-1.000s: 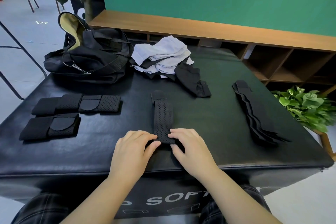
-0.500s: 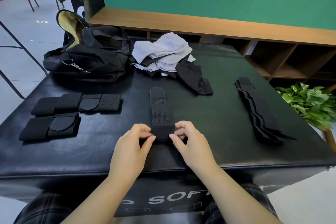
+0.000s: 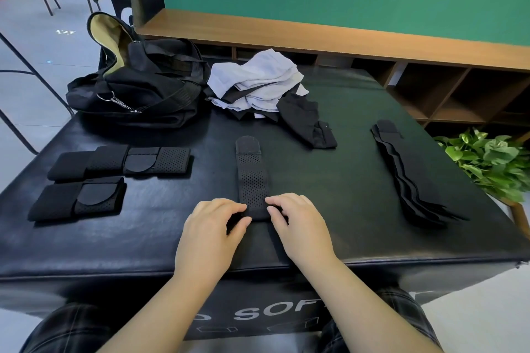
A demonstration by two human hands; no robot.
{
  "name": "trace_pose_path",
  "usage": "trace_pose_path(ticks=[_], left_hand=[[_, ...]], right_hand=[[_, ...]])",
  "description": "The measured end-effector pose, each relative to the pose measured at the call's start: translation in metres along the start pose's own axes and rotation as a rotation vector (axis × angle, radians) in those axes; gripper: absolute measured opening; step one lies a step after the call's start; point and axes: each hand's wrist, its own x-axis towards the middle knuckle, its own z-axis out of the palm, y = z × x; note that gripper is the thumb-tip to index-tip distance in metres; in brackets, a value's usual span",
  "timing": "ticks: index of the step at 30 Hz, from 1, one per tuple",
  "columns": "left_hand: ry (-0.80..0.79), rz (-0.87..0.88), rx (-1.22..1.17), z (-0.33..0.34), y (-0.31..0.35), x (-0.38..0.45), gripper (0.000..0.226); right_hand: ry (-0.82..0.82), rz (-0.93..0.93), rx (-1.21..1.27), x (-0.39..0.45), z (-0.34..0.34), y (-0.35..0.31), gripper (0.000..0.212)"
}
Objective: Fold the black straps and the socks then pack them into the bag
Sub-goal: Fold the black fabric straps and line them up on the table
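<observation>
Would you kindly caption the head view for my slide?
Both hands, left and right, fold a strap on the table near the bag.

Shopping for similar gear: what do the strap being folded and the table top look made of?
Strap: likely matte black neoprene-like fabric, judging by its perforated face and smooth rounded tab. Table top: probably padded black faux leather, given its soft sheen and rounded edges.

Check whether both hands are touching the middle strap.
Touching. The head view shows the left hand and right hand pinching the strap's near end from either side.
</observation>
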Motion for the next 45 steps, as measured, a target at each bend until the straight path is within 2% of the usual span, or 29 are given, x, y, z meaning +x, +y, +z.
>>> trace_pose_path(ticks=[10,15,22,27,31,36,41,45], left_hand=[[-0.005,-0.003,-0.02,0.0,-0.002,0.0,0.027],[0.008,-0.002,-0.033,-0.001,-0.002,-0.002,0.024],[0.027,-0.031,-0.058,-0.002,0.001,-0.005,0.021],[0.023,-0.058,-0.077,-0.004,0.003,-0.004,0.024],[0.023,-0.056,-0.089,-0.003,0.001,-0.004,0.023],[0.019,-0.111,-0.219,-0.007,0.003,-0.007,0.02],[0.052,-0.167,-0.338,-0.007,0.004,-0.009,0.023],[0.035,-0.167,-0.263,-0.006,0.006,-0.007,0.023]], right_hand=[[-0.111,-0.061,-0.054,-0.003,-0.006,-0.001,0.045],[-0.102,-0.072,-0.066,-0.003,-0.006,-0.002,0.036],[-0.142,-0.075,-0.039,-0.005,-0.009,-0.002,0.042],[-0.139,-0.075,-0.065,-0.002,-0.007,-0.002,0.033],[-0.076,-0.099,-0.014,-0.004,-0.006,-0.002,0.025],[-0.096,-0.085,0.067,-0.009,-0.008,-0.002,0.049],[-0.019,0.024,0.198,-0.013,-0.008,-0.003,0.022],[-0.008,0.057,0.189,-0.011,-0.005,-0.004,0.028]])
